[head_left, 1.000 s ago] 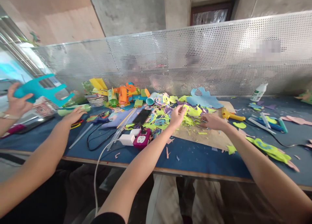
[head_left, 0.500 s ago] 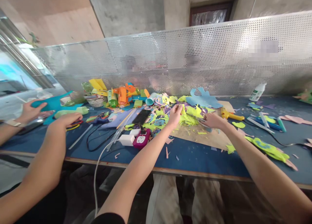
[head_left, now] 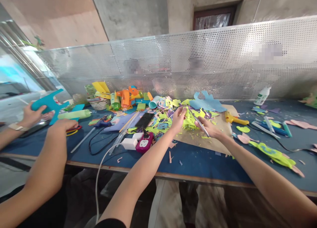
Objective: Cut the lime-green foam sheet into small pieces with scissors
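Observation:
My left hand (head_left: 177, 119) is pinched on a yellow-green foam scrap (head_left: 190, 121) at the edge of a heap of coloured foam cuttings (head_left: 165, 113). My right hand (head_left: 210, 129) is closed round a thin grey tool, likely a knife or scissors (head_left: 199, 123), whose tip points up-left into the same scrap. Both hands work over a brown cardboard sheet (head_left: 210, 140) on the blue table (head_left: 198, 160).
At the left, another person's two hands (head_left: 32, 115) hold a teal foam shape (head_left: 48, 104). A phone (head_left: 144, 119), a white charger (head_left: 128, 143), a pink socket block (head_left: 144, 144), a yellow tool (head_left: 234, 119), a glue bottle (head_left: 262, 95) and pens (head_left: 269, 125) lie about. A perforated metal screen (head_left: 223, 59) stands behind.
My right hand has turned so the tool now points up into the scrap. The other person has lifted the teal shape off the table again.

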Tool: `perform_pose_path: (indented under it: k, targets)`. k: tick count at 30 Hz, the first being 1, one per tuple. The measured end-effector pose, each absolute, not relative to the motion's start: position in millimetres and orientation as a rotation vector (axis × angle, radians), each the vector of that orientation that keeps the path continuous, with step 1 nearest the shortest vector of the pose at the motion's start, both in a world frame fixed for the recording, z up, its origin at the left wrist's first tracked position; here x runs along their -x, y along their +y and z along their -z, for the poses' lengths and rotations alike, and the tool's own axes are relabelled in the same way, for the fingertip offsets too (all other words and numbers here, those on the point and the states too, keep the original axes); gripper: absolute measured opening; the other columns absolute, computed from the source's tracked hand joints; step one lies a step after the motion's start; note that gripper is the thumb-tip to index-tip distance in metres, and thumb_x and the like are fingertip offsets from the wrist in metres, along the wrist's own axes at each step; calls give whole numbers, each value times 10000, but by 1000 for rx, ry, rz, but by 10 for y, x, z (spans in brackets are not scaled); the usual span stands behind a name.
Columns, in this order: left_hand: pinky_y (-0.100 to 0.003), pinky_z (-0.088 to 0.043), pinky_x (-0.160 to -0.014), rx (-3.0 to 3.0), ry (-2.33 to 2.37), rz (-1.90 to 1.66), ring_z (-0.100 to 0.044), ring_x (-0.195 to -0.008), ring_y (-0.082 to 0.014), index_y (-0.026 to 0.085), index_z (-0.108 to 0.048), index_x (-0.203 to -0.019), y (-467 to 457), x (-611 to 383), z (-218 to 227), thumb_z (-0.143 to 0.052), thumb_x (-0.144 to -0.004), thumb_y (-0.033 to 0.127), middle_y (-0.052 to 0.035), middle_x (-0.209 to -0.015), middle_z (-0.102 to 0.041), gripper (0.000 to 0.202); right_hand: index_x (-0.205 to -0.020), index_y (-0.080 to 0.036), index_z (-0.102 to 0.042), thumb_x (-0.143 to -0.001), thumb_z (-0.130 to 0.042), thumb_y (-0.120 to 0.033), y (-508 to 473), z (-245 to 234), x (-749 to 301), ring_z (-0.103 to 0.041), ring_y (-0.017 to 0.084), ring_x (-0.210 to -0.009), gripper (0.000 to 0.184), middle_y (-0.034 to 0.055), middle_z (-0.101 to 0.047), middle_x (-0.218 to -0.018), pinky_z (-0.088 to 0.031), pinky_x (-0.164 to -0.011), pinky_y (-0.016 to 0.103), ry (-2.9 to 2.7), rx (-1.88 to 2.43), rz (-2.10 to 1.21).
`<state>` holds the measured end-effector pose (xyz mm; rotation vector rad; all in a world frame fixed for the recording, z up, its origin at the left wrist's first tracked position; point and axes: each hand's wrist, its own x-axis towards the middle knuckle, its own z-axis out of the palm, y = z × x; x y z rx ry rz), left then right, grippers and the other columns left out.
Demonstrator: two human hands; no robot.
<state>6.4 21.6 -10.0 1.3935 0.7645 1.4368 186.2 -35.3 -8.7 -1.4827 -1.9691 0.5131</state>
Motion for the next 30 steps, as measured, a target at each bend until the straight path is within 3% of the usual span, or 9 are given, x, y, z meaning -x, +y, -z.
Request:
perform_pose_path:
  k: [14,20,30]
  targets:
    - [-242,-401,-632,-1367,771,-1456,-487,-679,-110,186,-661,-886,121,-125,63,-666,-840,563,-5,-747,-552,381,-919,-215,-535,-827,-466,-681,-347,167,-1814,-535,213,-665,480,26,-579,-750,-422,-595,320,-1956,1432,-606]
    - [-244,-367,-614,-1424,683,-1416,-434,-641,-102,182,-651,-831,110,-103,44,-686,-835,523,10,-686,-493,343,-894,-204,-554,-844,-441,-674,-325,224,-1852,-491,192,-611,486,0,-502,-653,-397,-532,302,-1925,1379,-609]
    - [-255,-370,-632,-1345,709,-1370,-444,-669,-115,192,-646,-830,79,-117,16,-685,-837,515,-4,-719,-517,325,-940,-225,-570,-820,-478,-683,-254,357,-1885,-515,184,-566,482,6,-525,-700,-461,-512,331,-1873,1264,-755]
